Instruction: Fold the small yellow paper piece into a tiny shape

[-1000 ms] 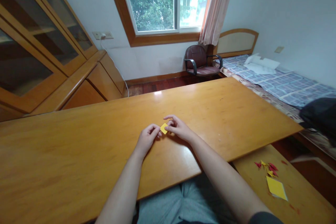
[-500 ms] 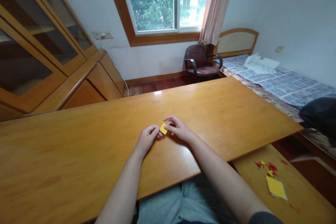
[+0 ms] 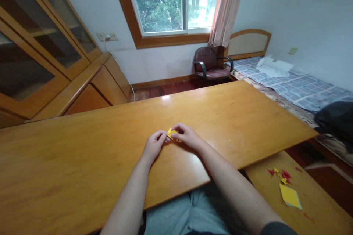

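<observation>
A small piece of folded yellow paper is held between my two hands, just above the wooden table. My left hand pinches its left corner between thumb and fingers. From the other side, my right hand has its thumb and curled fingers on the right part of the paper. One flap stands up from the rest, so the piece looks partly opened. My right fingers hide some of its far edge.
On a lower surface at the right lie a stack of yellow paper squares and several small red and yellow folded pieces. Beyond the table stand a maroon armchair and a bed. A glass-door cabinet lines the left.
The yellow paper has gone from a flat diamond shape to one with a flap lifted. My right fingers have curled down closer around it; my left hand has barely moved.
</observation>
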A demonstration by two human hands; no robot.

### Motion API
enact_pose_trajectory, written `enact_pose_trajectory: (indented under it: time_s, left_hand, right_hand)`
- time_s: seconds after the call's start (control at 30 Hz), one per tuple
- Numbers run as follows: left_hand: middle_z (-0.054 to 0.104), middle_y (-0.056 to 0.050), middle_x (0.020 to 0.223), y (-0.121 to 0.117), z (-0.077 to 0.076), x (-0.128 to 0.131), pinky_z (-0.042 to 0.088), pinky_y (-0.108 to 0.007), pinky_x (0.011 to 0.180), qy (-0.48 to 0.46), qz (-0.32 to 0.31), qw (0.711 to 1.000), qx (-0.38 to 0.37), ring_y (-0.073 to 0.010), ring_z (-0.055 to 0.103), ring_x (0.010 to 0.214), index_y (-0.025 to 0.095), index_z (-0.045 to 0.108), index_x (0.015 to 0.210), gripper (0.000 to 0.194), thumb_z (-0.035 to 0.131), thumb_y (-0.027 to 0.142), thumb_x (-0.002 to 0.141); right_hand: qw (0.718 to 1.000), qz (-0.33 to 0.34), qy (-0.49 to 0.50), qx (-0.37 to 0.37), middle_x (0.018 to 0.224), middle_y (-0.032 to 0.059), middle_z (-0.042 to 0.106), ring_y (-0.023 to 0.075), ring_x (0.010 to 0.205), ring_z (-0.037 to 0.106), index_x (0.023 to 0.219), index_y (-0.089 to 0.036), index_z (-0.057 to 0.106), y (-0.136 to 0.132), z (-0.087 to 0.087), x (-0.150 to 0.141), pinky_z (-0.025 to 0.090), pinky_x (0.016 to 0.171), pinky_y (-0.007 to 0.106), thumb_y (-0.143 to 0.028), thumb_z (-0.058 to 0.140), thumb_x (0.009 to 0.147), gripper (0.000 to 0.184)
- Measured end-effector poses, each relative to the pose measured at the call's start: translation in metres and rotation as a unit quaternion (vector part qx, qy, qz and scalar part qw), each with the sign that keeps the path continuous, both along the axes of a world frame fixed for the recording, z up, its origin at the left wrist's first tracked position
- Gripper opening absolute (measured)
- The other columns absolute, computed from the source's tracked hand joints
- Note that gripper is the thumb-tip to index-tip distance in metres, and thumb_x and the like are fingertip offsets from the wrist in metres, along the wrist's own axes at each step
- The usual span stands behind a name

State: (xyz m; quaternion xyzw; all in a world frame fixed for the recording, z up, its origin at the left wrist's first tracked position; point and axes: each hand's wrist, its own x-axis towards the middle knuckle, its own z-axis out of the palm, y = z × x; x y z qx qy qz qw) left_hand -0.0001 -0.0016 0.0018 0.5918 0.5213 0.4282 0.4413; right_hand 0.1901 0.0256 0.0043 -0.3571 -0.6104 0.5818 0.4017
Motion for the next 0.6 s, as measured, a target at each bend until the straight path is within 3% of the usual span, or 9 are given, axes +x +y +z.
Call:
enact_pose_trajectory:
  time_s: [0.17,0.3,0.4,0.6]
  left_hand:
    - [0.068,-0.002,0.084,-0.0008,-0.003,0.0009,0.051,-0.027,0.074,0.048,0.007,0.997,0.057,-0.0164,0.064,0.078,0.02,0.067,0.091,0.023,0.059,0.041,0.09]
    - [0.06,-0.003,0.105,-0.0038,0.0018,0.0039,0.052,-0.026,0.074,0.066,0.057,0.981,0.174,-0.0138,0.062,0.085,0.023,0.064,0.105,0.019,0.064,0.032,0.089]
    - [0.056,-0.004,0.108,-0.0056,0.0049,0.0055,0.054,-0.026,0.076,0.092,0.028,0.971,0.22,-0.0124,0.061,0.086,0.023,0.066,0.099,0.011,0.063,0.028,0.09]
    - [0.056,-0.004,0.104,-0.0055,0.0045,0.0067,0.056,-0.025,0.069,0.135,0.019,0.959,0.249,-0.0117,0.061,0.08,0.021,0.068,0.092,0.006,0.063,0.025,0.09]
  right_hand:
    - [0.999,-0.007,-0.019,0.025,0.078,0.0001,0.063,0.013,0.069,0.056,0.089,-0.017,0.064,0.0005,0.0009,0.0011,0.044,0.065,0.026,-0.034,0.067,0.084,0.017]
    - [0.993,-0.034,-0.042,0.103,0.086,0.0024,0.064,0.0147,0.08,0.059,0.086,-0.018,0.067,0.0018,0.0024,0.0027,0.047,0.073,0.027,-0.031,0.066,0.087,0.013]
    - [0.986,-0.049,-0.044,0.153,0.097,0.0045,0.063,0.0156,0.092,0.06,0.084,-0.018,0.069,0.0034,0.0012,0.0026,0.048,0.08,0.028,-0.028,0.067,0.087,0.011]
    - [0.981,-0.064,-0.05,0.176,0.103,0.0056,0.06,0.0151,0.094,0.059,0.085,-0.018,0.072,0.0027,-0.0024,0.001,0.048,0.081,0.029,-0.021,0.069,0.086,0.004]
